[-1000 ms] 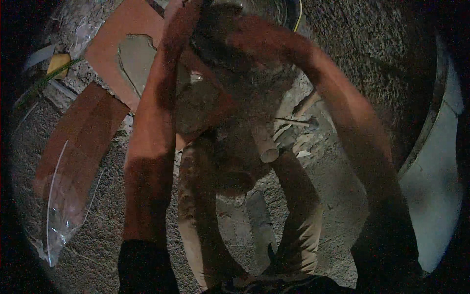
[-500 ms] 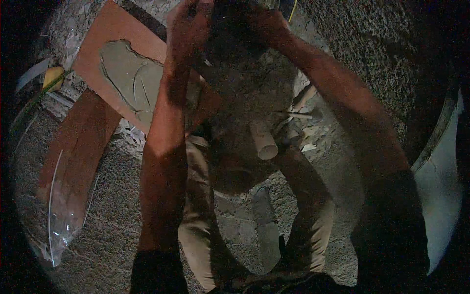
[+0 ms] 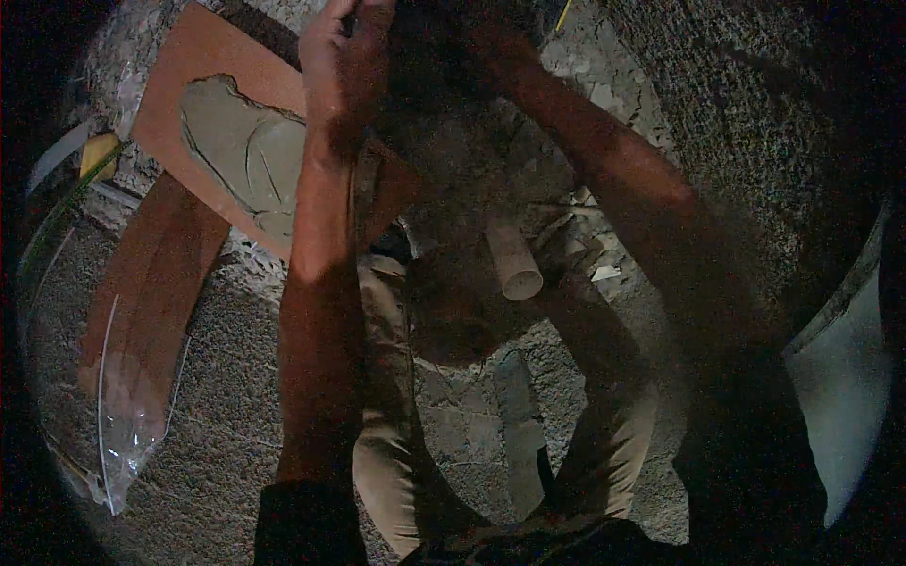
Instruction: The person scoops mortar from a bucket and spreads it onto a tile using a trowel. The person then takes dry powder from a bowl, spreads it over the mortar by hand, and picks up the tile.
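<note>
My left hand (image 3: 351, 57) is at the top edge, its fingers curled; what they hold, if anything, is lost in the dark and beyond the edge. To its right, my right hand (image 3: 495, 42) reaches into deep shadow, and its fingers are hidden. Left of my left forearm lies a flat orange-brown board (image 3: 179, 66) with a spread of smooth grey wet paste (image 3: 236, 141), marked by curved lines. Below and between the hands, a short pale pipe (image 3: 514, 264) sticks out of a dark, shadowed mass, its round open end toward me.
A reddish-brown strip (image 3: 156, 255), partly in clear plastic (image 3: 132, 443), lies at the left near a yellow piece (image 3: 99, 156). Pale scraps (image 3: 604, 274) litter the ground right of the pipe. Between my legs lies a grey flat strip (image 3: 519, 434). A whitish sheet (image 3: 840, 396) curves at the far right.
My left hand has shifted slightly left and down. The right hand has moved a little left, deeper into shadow. The whole view has shifted slightly.
</note>
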Motion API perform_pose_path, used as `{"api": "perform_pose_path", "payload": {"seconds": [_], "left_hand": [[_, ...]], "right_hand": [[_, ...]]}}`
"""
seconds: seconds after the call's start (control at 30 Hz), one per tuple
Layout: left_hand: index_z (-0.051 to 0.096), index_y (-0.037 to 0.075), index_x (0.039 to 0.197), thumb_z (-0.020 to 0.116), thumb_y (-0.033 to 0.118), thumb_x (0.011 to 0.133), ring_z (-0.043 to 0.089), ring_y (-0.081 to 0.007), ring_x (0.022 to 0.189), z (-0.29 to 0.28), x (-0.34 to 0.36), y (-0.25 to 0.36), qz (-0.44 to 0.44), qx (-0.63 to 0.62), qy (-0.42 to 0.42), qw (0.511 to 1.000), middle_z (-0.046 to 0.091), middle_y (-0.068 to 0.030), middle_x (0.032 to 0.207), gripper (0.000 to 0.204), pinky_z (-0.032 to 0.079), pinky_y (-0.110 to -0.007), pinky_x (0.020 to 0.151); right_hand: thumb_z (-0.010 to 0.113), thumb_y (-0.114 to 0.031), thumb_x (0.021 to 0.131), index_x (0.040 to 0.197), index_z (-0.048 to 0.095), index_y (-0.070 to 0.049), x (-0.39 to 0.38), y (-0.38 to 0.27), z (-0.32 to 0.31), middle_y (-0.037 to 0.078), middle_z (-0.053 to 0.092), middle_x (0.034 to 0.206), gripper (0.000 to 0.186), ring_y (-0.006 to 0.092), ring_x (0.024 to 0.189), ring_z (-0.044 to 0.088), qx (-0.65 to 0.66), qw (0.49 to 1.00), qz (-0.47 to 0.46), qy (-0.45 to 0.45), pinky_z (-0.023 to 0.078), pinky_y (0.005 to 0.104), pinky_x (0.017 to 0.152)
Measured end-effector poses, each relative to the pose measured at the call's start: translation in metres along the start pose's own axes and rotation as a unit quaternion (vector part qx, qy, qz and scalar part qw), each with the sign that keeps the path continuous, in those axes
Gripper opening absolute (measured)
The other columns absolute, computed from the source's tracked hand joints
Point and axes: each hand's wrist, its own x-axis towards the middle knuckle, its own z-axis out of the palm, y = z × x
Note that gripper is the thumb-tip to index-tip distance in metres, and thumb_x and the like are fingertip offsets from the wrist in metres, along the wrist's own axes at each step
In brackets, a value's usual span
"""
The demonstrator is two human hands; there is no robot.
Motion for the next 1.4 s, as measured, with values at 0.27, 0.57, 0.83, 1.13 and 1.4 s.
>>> {"api": "perform_pose_path", "payload": {"seconds": [0.27,0.57,0.83,1.13,1.4], "left_hand": [[0.064,0.005,0.119,0.057,0.039,0.109,0.06,-0.0129,0.091,-0.028,0.004,-0.023,-0.006,-0.003,-0.003,1.0,0.065,-0.004,0.106,0.036,0.048,-0.029,0.08],[0.059,0.011,0.094,0.062,0.052,0.103,0.05,-0.0137,0.081,-0.025,0.014,0.027,0.016,0.038,-0.066,0.997,0.053,0.0033,0.087,0.042,0.042,-0.03,0.077],[0.067,0.007,0.132,0.06,0.061,0.099,0.064,-0.0272,0.1,-0.078,0.053,0.154,-0.269,0.451,0.012,0.851,0.069,-0.0148,0.122,0.064,0.051,-0.044,0.085],[0.062,-0.005,0.134,0.061,0.031,0.104,0.061,-0.0227,0.107,-0.255,-0.159,-0.028,-0.137,0.176,0.257,0.94,0.069,-0.0157,0.121,0.047,0.049,-0.039,0.097],[0.063,-0.003,0.128,0.061,0.038,0.105,0.063,-0.0252,0.104,-0.274,-0.399,-0.248,-0.268,-0.071,0.377,0.884,0.066,-0.0146,0.113,0.046,0.05,-0.041,0.093]], "right_hand": [[0.066,-0.038,0.099,0.132,0.064,-0.007,0.013,-0.013,0.018,0.012,0.073,0.089,0.046,0.0241,0.068,0.07,0.176,0.984,-0.027,-0.001,0.06,0.0387,0.059],[0.066,-0.043,0.1,0.13,0.066,-0.008,-0.004,-0.03,0.037,0.011,0.071,0.086,0.046,0.0188,0.063,0.067,0.416,0.907,-0.06,0.0,0.058,0.0362,0.054],[0.065,-0.046,0.101,0.123,0.071,-0.007,-0.048,-0.091,-0.052,0.007,0.068,0.075,0.045,0.0138,0.051,0.062,0.705,0.707,-0.028,-0.037,0.053,0.0303,0.046],[0.071,-0.044,0.098,0.12,0.071,-0.003,-0.086,-0.205,-0.117,0.006,0.068,0.077,0.047,0.015,0.056,0.064,0.525,0.848,-0.065,0.025,0.054,0.0309,0.054],[0.074,-0.037,0.092,0.117,0.072,-0.001,0.027,-0.358,-0.003,0.021,0.073,0.092,0.044,0.0324,0.086,0.071,0.211,0.945,-0.135,0.209,0.057,0.0462,0.079]]}}
